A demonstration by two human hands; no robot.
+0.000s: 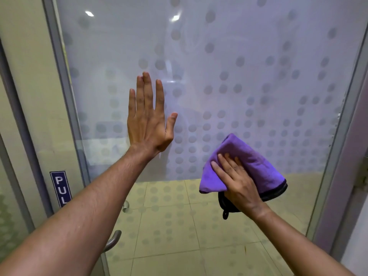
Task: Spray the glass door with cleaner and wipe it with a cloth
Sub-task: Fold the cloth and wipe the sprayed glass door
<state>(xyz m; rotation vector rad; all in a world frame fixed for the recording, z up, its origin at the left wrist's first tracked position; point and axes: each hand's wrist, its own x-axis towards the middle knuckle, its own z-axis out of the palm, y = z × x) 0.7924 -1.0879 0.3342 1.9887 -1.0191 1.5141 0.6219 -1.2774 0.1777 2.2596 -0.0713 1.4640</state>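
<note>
The glass door (229, 66) fills the view, frosted with a pattern of grey dots above and clear glass below. My left hand (148, 118) lies flat against the glass at centre left, fingers straight and pointing up, holding nothing. My right hand (236, 182) presses a folded purple cloth (256, 166) with a black edge and a small loop against the glass at lower right. No spray bottle is in view.
A grey metal frame (65, 92) edges the door on the left, with a blue PULL sign (60, 188) and a metal handle (113, 241) below it. Another frame post (342, 136) stands on the right. Beige floor tiles (179, 226) show through the lower glass.
</note>
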